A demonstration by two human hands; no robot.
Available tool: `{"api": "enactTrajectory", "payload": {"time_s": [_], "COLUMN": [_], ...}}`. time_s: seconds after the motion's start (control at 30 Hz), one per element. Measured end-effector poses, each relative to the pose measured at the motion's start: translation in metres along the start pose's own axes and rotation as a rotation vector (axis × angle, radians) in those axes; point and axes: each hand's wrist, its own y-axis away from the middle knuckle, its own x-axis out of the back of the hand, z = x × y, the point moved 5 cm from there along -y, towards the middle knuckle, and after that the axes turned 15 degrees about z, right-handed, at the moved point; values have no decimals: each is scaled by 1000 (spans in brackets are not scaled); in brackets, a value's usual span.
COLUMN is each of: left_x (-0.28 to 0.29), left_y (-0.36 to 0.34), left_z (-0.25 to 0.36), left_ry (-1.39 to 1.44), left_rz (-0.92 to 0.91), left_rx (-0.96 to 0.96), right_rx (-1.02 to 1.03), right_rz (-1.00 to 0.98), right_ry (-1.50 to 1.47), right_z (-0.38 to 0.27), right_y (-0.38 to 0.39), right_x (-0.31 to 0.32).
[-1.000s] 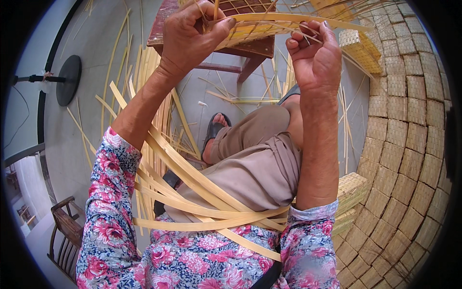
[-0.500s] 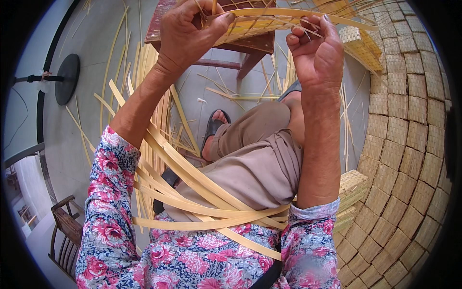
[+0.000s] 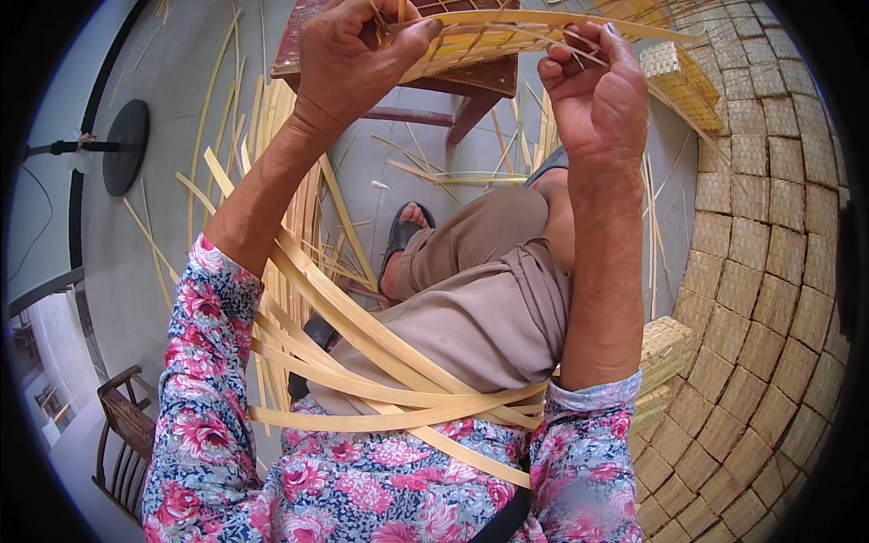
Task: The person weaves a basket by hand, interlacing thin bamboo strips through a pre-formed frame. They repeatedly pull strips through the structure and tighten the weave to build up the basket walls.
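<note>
Hands gripping half-woven bamboo basket: left hand clamps rim, right hand pinches strips; nothing visible inside.

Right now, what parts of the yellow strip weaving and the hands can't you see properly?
Head view only:
- The woven panel of pale yellow strips is cut off by the picture's top edge.
- The left hand has fingertips buried among the strips, so its grip is hidden.
- The right hand shows its back; the palm side is hidden.
- The dark red wooden stool is mostly covered by the panel.
</note>
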Motion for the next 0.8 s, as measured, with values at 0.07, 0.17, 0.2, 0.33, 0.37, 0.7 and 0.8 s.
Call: {"api": "enactTrajectory", "payload": {"time_s": [0.07, 0.17, 0.2, 0.33, 0.37, 0.7, 0.8], "left_x": [4, 5, 6, 4, 5, 6, 6], "left_y": [1, 0, -1, -2, -1, -3, -2], "left_z": [-3, -9, -6, -3, -2, -3, -3], "left_ry": [-52, 11, -24, -13, -21, 6, -15], "left_rz": [-38, -3, 6, -9, -5, -1, -41], "left_rx": [-8, -143, -148, -106, -110, 41, -12], "right_rx": [9, 13, 9, -6, -12, 139, 196], "right_rz": [33, 11, 14, 23, 14, -9, -76], "right_ry": [11, -19, -21, -42, -49, 107, 190], "right_z": [-1, 1, 1, 1, 3, 0, 0], "right_y": [9, 8, 7, 9, 10, 23, 28], "right_x": [-3, -4, -3, -1, -2, -10, -17]}}
